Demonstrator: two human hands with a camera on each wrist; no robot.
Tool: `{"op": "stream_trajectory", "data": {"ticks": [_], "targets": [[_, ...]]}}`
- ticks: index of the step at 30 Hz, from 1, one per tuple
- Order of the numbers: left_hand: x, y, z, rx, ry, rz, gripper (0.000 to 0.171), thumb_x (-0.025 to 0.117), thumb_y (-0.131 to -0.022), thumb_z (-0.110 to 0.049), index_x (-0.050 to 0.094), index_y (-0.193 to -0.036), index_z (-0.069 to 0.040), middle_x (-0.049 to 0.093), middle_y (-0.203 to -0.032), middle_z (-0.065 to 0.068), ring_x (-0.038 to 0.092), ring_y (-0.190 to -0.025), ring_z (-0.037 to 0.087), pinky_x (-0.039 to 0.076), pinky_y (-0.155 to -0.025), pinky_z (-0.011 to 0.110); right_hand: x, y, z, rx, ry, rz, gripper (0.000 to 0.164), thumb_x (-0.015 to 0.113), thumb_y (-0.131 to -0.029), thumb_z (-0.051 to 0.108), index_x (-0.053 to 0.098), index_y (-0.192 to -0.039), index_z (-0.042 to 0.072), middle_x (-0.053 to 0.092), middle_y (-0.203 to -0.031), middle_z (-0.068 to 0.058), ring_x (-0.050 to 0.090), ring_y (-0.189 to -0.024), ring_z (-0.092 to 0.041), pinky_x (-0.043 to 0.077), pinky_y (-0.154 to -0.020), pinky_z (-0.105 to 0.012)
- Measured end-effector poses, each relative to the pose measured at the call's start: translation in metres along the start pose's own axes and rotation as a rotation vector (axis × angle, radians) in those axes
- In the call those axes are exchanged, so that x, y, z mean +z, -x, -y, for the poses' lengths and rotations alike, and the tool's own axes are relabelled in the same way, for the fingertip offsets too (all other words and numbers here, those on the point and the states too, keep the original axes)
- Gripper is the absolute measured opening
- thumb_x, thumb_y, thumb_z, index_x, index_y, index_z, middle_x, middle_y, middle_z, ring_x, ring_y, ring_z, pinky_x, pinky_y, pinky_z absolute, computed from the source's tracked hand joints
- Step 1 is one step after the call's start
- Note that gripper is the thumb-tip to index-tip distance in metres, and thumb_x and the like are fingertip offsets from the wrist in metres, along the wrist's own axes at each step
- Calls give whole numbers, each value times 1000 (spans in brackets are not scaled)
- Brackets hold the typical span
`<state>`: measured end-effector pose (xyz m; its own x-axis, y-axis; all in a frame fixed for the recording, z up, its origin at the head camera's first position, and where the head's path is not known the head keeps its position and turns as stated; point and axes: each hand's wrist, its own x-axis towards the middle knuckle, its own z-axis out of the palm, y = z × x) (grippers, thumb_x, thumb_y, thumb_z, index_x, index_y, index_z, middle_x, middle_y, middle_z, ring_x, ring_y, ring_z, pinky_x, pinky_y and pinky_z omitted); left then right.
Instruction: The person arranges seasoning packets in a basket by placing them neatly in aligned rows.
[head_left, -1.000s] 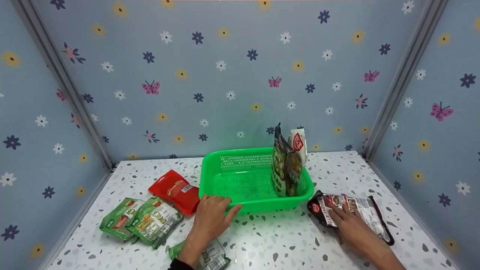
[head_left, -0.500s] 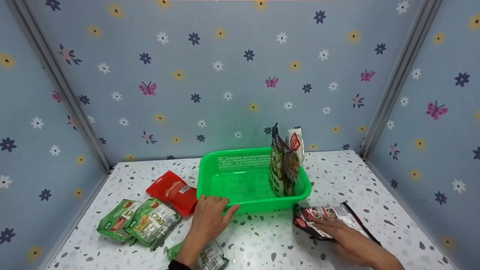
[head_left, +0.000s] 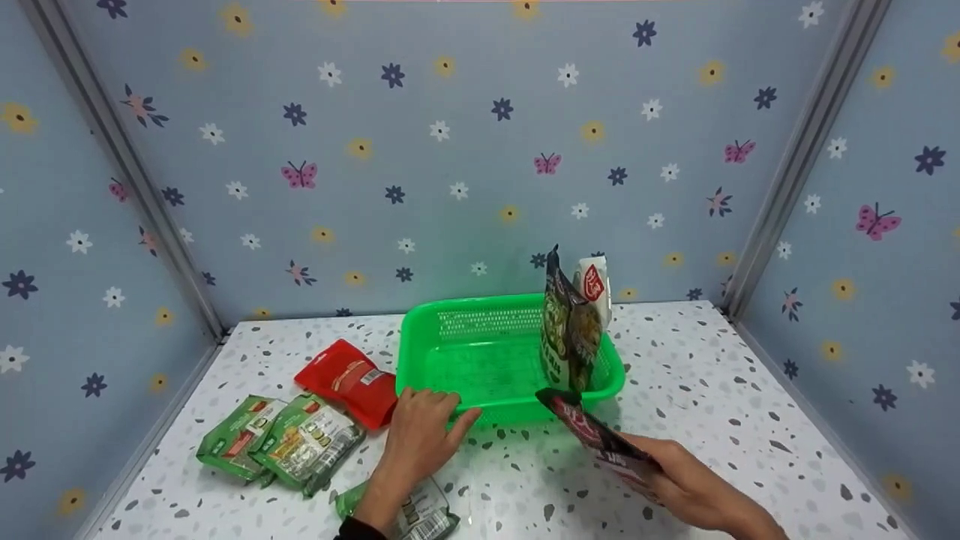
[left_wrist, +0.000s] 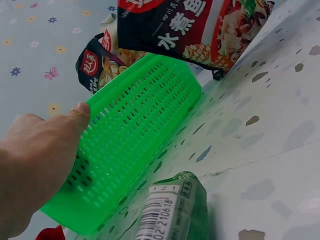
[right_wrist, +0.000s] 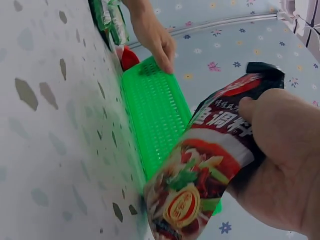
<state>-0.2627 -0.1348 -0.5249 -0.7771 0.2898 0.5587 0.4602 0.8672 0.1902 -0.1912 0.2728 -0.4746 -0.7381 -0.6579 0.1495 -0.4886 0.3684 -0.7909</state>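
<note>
My right hand [head_left: 686,484] grips a black-and-red seasoning packet [head_left: 592,435] by its side, raised on edge in front of the basket. The packet [right_wrist: 200,170] shows a food picture and white lettering in the right wrist view, with the thumb pressed on its face. My left hand [head_left: 424,431] holds the near left rim of a green plastic basket [head_left: 480,409], fingers over the edge and thumb along the front. Inside the basket's right end, a dark food packet [head_left: 559,330] stands upright beside a white-topped packet [head_left: 595,289].
Left of the basket lie a red bag [head_left: 352,382] and two green packets [head_left: 304,442], [head_left: 244,439] side by side. Another green packet [head_left: 427,510] lies under my left forearm. A flowered back wall [head_left: 465,150] rises behind the speckled table [head_left: 750,420].
My right hand has lifted the black-and-red packet from lying flat on the table, turned it on edge and moved it left to the basket's front. The left hand keeps its place.
</note>
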Motion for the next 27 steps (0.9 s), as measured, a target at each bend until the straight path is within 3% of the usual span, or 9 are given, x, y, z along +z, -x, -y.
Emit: {"op": "stream_trajectory", "data": {"ticks": [2, 5, 7, 9, 11, 13, 17, 20, 27], "targets": [[1, 0, 0, 0, 5, -13, 42, 72, -109, -52, 68, -83, -20, 61, -67, -4, 59, -72, 17, 37, -79, 33, 0, -3, 7, 31, -79, -38, 49, 41, -124, 17, 46, -170, 1, 52, -168, -36, 50, -146, 12, 51, -111, -15], [1, 0, 0, -8, 23, -22, 36, 74, -108, -50, 77, -95, -17, 78, -81, -1, 69, -80, 21, 42, -80, 35, 0, -11, 15, 15, -160, -74, 43, 36, -125, 15, 59, -149, -13, 69, -116, -38, 58, -108, 16, 50, -92, -18], [1, 0, 0, -19, 50, -24, 33, 74, -108, -49, 81, -103, -17, 85, -94, 0, 74, -89, 22, 45, -82, 37, 1, -19, 18, -36, -197, -79, 37, 35, -124, 10, 62, -119, -14, 52, -82, -26, 49, -82, 9, 46, -78, -25], [0, -1, -1, -39, 99, -23, 30, 75, -108, -47, 82, -109, -18, 87, -105, 0, 75, -98, 23, 49, -87, 41, 3, -25, 22, -84, -226, -81, 32, 35, -123, 6, 58, -110, -12, 37, -77, -16, 47, -75, 1, 44, -76, -30], [-2, -3, -4, -62, 186, -27, 26, 74, -109, -43, 82, -114, -19, 87, -113, 0, 76, -107, 24, 52, -93, 45, 4, -31, 26, -118, -248, -89, 33, 34, -123, 4, 61, -116, -13, 51, -84, -4, 61, -87, -2, 49, -79, -29], [-5, -5, -7, -80, 295, -46, 23, 72, -110, -38, 82, -119, -19, 86, -119, 0, 75, -115, 25, 55, -100, 50, 5, -35, 32, -124, -267, -110, 37, 35, -123, 5, 62, -140, -12, 68, -108, 1, 70, -110, -3, 55, -92, -25], [-15, -8, -18, -89, 536, -101, 21, 66, -113, -26, 81, -126, -19, 83, -125, -1, 75, -122, 23, 59, -106, 52, 4, -45, 45, -116, -326, -142, 46, 36, -123, 9, 49, -162, -11, 71, -147, -4, 72, -133, -11, 60, -109, -28], [-24, -10, -26, -86, 713, -114, 26, 60, -114, -18, 80, -131, -22, 83, -128, -3, 76, -122, 19, 62, -106, 47, 5, -54, 53, -125, -385, -154, 47, 35, -124, 11, 43, -164, -11, 70, -147, -3, 72, -133, -15, 62, -109, -32], [-40, -13, -38, -134, 1113, 125, 38, 59, -117, -26, 67, -154, -21, 76, -147, 4, 72, -135, 15, 58, -116, 37, 5, -69, 72, -82, -439, -260, 49, 41, -124, 19, 37, -167, -5, 69, -143, -1, 73, -129, -19, 65, -107, -36]]}}
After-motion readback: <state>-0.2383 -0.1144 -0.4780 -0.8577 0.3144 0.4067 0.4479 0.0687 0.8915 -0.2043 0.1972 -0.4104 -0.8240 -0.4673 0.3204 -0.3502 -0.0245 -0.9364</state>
